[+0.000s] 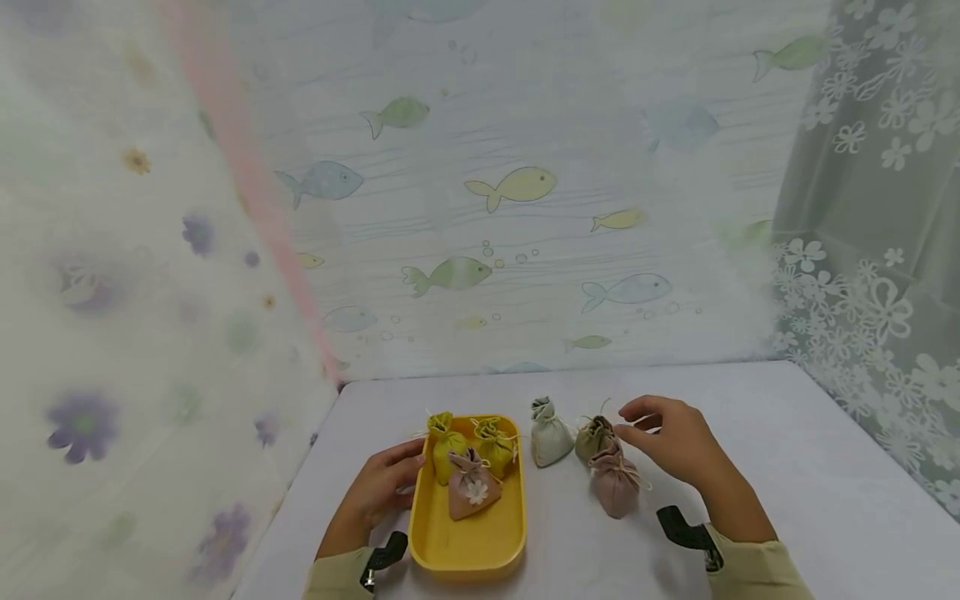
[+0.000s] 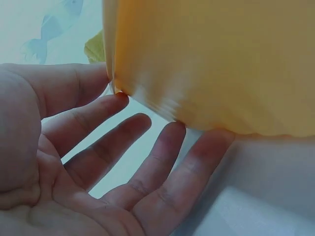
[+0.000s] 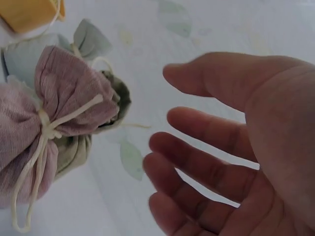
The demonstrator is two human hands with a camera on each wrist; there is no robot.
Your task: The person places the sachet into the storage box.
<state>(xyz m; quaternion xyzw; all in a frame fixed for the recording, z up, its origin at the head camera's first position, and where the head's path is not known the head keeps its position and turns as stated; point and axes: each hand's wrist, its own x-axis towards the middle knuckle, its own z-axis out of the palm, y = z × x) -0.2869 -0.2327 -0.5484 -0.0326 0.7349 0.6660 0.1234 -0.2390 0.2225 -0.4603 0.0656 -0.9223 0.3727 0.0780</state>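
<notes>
My left hand [image 1: 386, 483] stands at the left side of a yellow tray [image 1: 468, 557], its fingertips [image 2: 162, 142] touching the tray's outer wall. In the tray lie two mustard-green drawstring pouches [image 1: 446, 450] and a dusty-pink drawstring pouch [image 1: 467, 497] with a white flower. Fingers apart and holding nothing, my right hand [image 1: 675, 437] hovers just right of a group of pouches on the table. That group has a dusty-pink pouch [image 1: 617, 487] in front, an olive pouch [image 1: 592, 442] partly hidden behind it, and a pale grey-green pouch [image 1: 550, 440] to the left.
A white-covered table [image 1: 720, 383] carries everything. Behind it hangs a curtain [image 1: 525, 250] printed with fish. A flowered sheet [image 1: 150, 333] closes off the left, and lace fabric [image 1: 870, 308] the right. Each wrist wears a black camera mount [image 1: 684, 528].
</notes>
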